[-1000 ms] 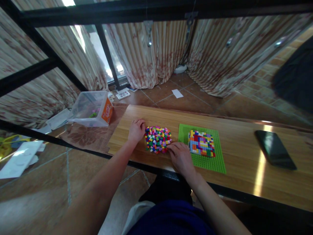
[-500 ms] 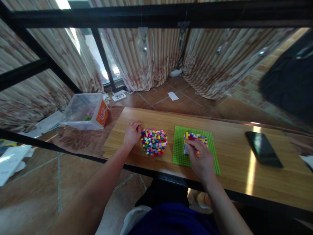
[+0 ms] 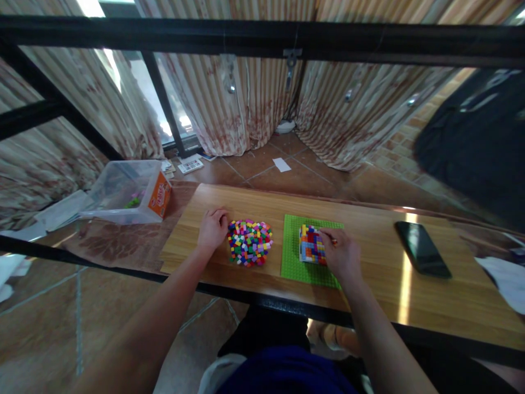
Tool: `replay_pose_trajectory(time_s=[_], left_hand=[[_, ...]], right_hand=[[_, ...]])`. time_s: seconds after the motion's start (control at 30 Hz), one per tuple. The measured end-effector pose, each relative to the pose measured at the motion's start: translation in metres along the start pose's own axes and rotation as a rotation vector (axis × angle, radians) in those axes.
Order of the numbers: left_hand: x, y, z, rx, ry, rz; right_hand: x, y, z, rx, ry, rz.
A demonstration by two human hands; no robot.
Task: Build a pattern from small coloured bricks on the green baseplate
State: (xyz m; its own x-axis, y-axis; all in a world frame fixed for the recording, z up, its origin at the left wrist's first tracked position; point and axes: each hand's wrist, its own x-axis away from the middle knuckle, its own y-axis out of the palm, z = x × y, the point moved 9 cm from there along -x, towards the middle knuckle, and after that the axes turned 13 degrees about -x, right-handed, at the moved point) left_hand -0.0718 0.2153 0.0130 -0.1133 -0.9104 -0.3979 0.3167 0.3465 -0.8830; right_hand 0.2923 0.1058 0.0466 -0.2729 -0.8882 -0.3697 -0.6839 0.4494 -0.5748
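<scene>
A heap of small multicoloured toy bricks (image 3: pixel 250 243) lies on the wooden table. Just left of it, my left hand (image 3: pixel 212 230) rests on the tabletop with curled fingers; what is inside them, if anything, is hidden. On a green studded baseplate (image 3: pixel 290 257) stands a low block built from coloured bricks (image 3: pixel 312 246), with a pale side wall. My right hand (image 3: pixel 343 253) is over its right part, thumb and fingers pinched together. A small orange-red brick (image 3: pixel 334 241) shows at those fingertips. The hand covers the right side of the built block and part of the baseplate.
A dark phone (image 3: pixel 422 249) lies on the table to the right, near white paper (image 3: pixel 502 282). A clear plastic bin (image 3: pixel 123 191) with an orange label stands at the left. Black metal bars (image 3: pixel 254 38) cross beyond the table, before striped curtains (image 3: pixel 262 104).
My right hand has shifted right across the built block, uncovering more of its top. My left hand stays beside the heap. The whole view has swung slightly.
</scene>
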Motion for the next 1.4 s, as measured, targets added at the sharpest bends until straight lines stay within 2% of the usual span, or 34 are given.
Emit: replay_pose_trajectory(time_s=[0.37,0.73,0.97,1.4], left_hand=[[0.0,0.001,0.001,0.009,-0.001,-0.021],[0.0,0.001,0.0,-0.002,0.001,-0.009],[0.0,0.001,-0.001,-0.003,-0.002,-0.004],[0.0,0.002,-0.001,-0.01,0.007,0.007]], right_hand=[[-0.006,0.008,0.007,0.045,0.066,-0.029],[-0.003,0.006,0.013,0.03,0.164,0.042],[-0.006,0.002,0.02,-0.035,0.297,0.084],[-0.02,0.006,0.043,-0.134,0.439,-0.026]])
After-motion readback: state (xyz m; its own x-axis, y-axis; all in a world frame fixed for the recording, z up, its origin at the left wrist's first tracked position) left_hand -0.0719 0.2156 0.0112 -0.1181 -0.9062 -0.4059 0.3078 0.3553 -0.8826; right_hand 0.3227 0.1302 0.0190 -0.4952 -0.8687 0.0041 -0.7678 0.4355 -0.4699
